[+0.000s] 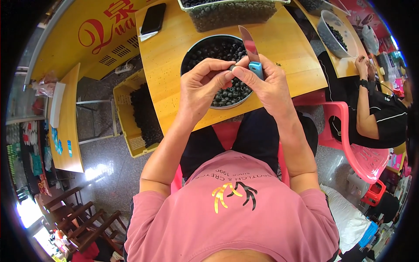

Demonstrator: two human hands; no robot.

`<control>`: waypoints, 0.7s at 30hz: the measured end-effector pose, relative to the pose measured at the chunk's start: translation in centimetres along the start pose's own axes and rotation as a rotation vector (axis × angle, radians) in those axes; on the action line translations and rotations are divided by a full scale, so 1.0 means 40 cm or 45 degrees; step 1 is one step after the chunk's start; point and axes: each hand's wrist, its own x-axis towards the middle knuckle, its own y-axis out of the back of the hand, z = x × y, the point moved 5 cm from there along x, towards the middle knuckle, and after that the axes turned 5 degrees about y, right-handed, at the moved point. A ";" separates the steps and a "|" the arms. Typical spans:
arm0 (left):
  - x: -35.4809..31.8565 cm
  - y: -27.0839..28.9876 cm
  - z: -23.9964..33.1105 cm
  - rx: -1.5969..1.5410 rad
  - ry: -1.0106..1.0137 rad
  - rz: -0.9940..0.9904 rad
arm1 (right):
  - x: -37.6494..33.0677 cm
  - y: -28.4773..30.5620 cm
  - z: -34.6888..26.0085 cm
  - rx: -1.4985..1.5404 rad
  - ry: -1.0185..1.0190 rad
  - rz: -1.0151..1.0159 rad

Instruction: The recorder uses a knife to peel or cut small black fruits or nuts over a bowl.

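Note:
My two hands meet above a round bowl (183, 57) on the wooden table. Small dark round pieces (225, 95) fill it, several showing a pale ring or hole. Between my fingertips sits one small dark round piece (231, 68), mostly covered. My left hand (197, 85) pinches it with thumb and forefinger. A knife (249, 44) is in my right hand (271, 84), its teal handle lying between thumb and palm and its blade pointing up and away. My right thumb tip also presses at the small piece.
Beyond the bowl stands a clear tub (231, 16) of similar dark pieces. A black phone (153, 18) lies far left on the table (163, 70). Left of it, a yellow basket (123, 109) holds dark bits. At right, a co-worker's hand (361, 66) is near another plastic bowl (324, 36).

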 end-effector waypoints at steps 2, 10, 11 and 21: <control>0.000 0.002 0.003 -0.022 -0.017 -0.030 | 0.004 0.000 0.005 -0.004 -0.008 -0.040; -0.009 0.001 -0.008 -0.007 0.096 0.055 | 0.004 0.004 0.006 -0.061 -0.115 -0.009; -0.009 0.000 -0.008 -0.005 0.097 0.054 | 0.004 0.006 0.006 -0.107 -0.118 0.013; -0.005 0.017 -0.026 -0.129 0.084 0.070 | -0.022 -0.024 -0.053 -1.001 0.628 -0.008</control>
